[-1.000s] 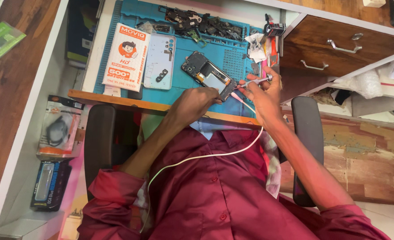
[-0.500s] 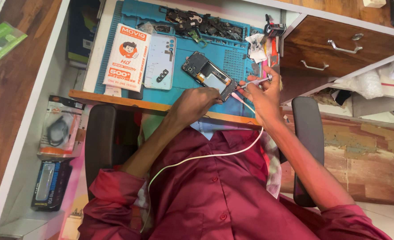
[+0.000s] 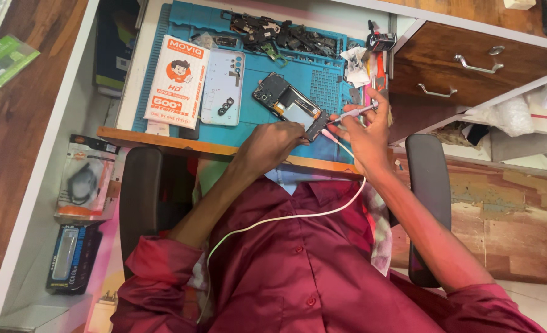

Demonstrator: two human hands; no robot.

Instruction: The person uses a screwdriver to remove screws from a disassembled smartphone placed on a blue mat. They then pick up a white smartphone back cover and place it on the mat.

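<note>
The opened phone (image 3: 290, 105) sits on the blue work mat (image 3: 323, 77) — just at 12 o'clock from the left hand (image 3: 272, 143), whose fingers pinch its near edge. The right hand (image 3: 366, 132) at the phone's 3 o'clock grips a thin screwdriver (image 3: 358, 111) — tip toward the phone's corner.

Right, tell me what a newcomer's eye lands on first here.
First, the opened phone with its insides bared, in the middle of the blue work mat, steadied by the left hand while the right hand holds a thin tool at its lower corner. Next, the heap of dark small parts along the mat's far edge, and the pale back cover beside the white and orange packet on the left.
</note>
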